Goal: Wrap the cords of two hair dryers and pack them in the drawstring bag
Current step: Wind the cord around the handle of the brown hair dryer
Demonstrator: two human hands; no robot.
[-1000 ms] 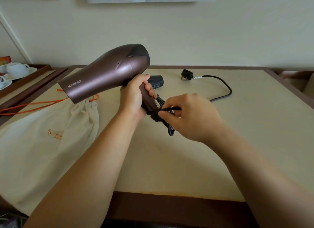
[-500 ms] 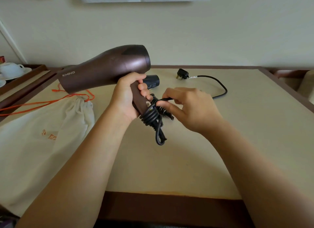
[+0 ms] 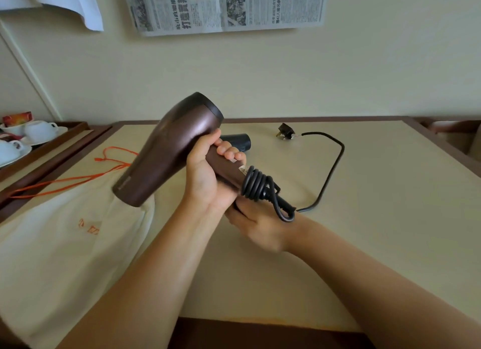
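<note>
My left hand (image 3: 208, 177) grips the handle of a brown hair dryer (image 3: 169, 150), held above the table with its nozzle tilted down to the left. Several turns of black cord (image 3: 256, 183) are coiled around the handle's lower end. My right hand (image 3: 256, 226) is under the handle end, palm up, with the cord running through it. The loose cord (image 3: 330, 171) trails right across the table to its plug (image 3: 285, 131). A black part of a second dryer (image 3: 240, 140) shows behind my left hand. The cream drawstring bag (image 3: 65, 239) with an orange cord (image 3: 78, 178) lies flat at left.
The beige table top (image 3: 377, 231) has a dark wooden rim. A wooden tray (image 3: 46, 147) with white cups and saucers (image 3: 39, 131) stands at far left. Newspaper (image 3: 226, 7) is taped on the wall behind.
The dryer has tilted, its nozzle swinging down to the left. My right hand moved from above the handle end to beneath it, carrying the cord around. More turns sit on the handle.
</note>
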